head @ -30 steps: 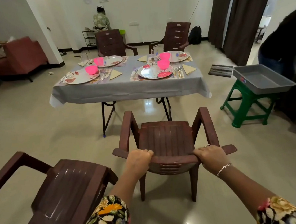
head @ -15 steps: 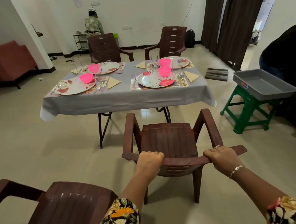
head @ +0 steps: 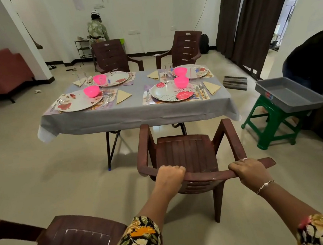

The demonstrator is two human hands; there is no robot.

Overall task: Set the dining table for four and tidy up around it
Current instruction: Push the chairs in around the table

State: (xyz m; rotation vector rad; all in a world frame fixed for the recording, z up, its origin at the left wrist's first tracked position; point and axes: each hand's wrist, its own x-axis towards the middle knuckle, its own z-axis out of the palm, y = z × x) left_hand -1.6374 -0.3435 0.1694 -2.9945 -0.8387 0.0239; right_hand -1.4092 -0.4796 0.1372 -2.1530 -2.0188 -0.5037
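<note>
A brown plastic armchair (head: 187, 151) stands in front of me, its front edge close to the near side of the dining table (head: 136, 113). My left hand (head: 168, 176) and my right hand (head: 249, 170) both grip the top of its backrest. The table has a grey cloth and several place settings, each with a floral plate (head: 169, 93), a pink bowl (head: 181, 81), cutlery and a folded yellow napkin (head: 121, 96). Two more brown chairs (head: 184, 48) stand at the far side.
Another brown chair (head: 69, 243) stands at my lower left. A grey tray (head: 290, 94) sits on a green stool (head: 275, 125) to the right. A person in dark clothes (head: 316, 58) stands at the right edge, another person (head: 97, 29) at the back wall. A red sofa (head: 0, 72) is far left.
I have moved forward with the chair held in both hands; it and I are closer to the table. The chair at my lower left has slipped further behind me.
</note>
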